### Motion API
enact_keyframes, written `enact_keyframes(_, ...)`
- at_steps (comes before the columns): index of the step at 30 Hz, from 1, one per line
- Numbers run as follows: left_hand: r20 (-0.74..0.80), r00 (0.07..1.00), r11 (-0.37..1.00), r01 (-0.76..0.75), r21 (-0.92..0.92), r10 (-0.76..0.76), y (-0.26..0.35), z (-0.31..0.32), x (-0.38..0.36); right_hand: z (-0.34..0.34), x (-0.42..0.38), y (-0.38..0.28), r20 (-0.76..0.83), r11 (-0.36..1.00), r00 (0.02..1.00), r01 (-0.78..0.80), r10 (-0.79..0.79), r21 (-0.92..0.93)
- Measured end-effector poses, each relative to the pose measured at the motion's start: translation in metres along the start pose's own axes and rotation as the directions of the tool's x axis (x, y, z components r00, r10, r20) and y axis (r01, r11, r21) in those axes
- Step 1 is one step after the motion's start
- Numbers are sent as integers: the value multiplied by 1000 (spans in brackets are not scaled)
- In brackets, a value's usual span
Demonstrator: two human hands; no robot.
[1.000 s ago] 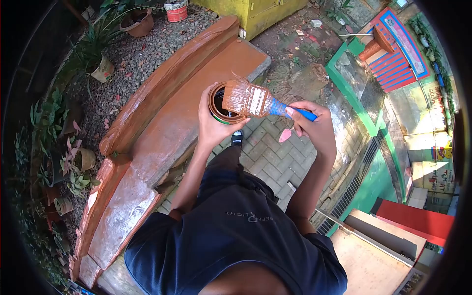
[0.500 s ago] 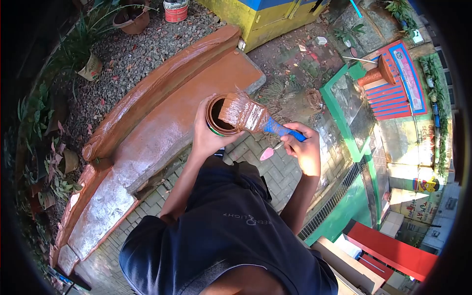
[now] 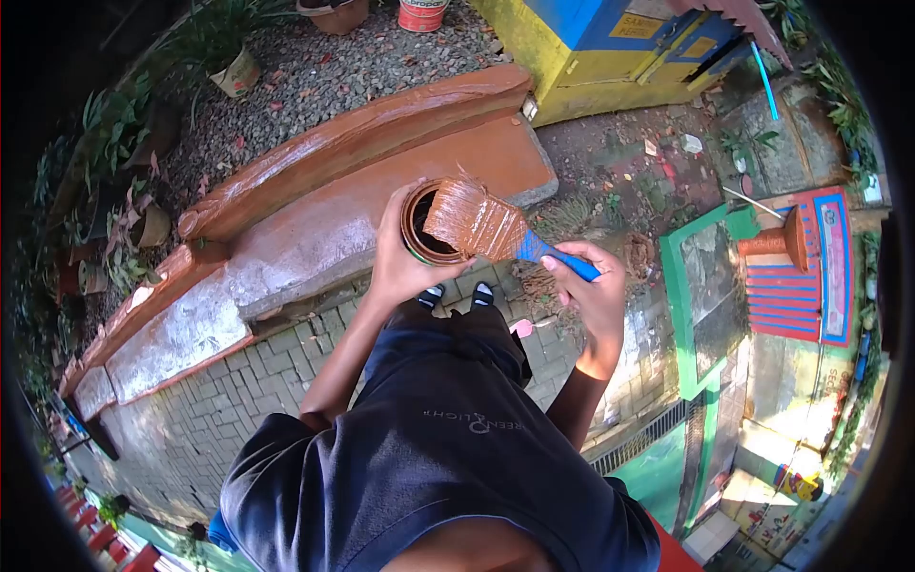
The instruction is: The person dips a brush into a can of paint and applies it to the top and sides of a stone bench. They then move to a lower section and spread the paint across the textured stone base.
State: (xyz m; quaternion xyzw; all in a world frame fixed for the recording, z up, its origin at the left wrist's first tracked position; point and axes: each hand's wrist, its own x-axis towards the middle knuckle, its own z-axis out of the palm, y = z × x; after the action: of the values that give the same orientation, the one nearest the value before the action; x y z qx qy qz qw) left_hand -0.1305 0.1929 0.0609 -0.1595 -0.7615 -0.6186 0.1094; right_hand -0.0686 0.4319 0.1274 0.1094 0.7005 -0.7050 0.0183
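Note:
My left hand (image 3: pixel 396 262) is wrapped around an open paint can (image 3: pixel 410 221), whose inside looks dark. Brown paint coats the can's rim. In my right hand (image 3: pixel 596 288) is a wide paintbrush (image 3: pixel 486 227), gripped by its blue handle. Its bristles, covered in brown paint, lie over the can's mouth and hide part of the opening. Beyond both hands runs a curved bench (image 3: pixel 457 157). Its back and the far part of its seat are brown, while the nearer seat has patchy whitish and grey areas.
Paving bricks (image 3: pixel 276 381) lie under my feet. Gravel (image 3: pixel 324 91), potted plants and a red-and-white bucket (image 3: pixel 422 13) are behind the bench. A yellow-and-blue cabinet (image 3: pixel 610 71) stands at its far end. To the right is a green-edged frame (image 3: pixel 681 296). A pink object (image 3: pixel 520 328) lies low down.
My view has turned, so the bench and cabinet sit further right and my feet show. The brush stays over the can, its bristles now more evenly coated with brown paint.

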Motion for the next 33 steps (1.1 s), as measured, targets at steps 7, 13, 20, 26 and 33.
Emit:
enact_keyframes(7,-223,974,990,73,119,-45,18,43,-28,-31,34,-49,311,983,946,138,-94,-123)
enact_keyframes(13,-435,895,990,130,58,-92,29,78,-60,-50,45,-47,488,963,869,195,-81,-186)
enact_keyframes(20,-575,814,985,156,75,-85,56,89,-98,-57,32,-35,569,983,820,154,-68,-104)
enact_keyframes(26,-601,799,988,100,116,-10,56,74,-135,-50,0,-27,591,974,803,186,-76,-128)
enact_keyframes(33,-599,801,996,57,67,-5,73,42,-200,-17,-68,-19,621,939,771,302,-141,-162)
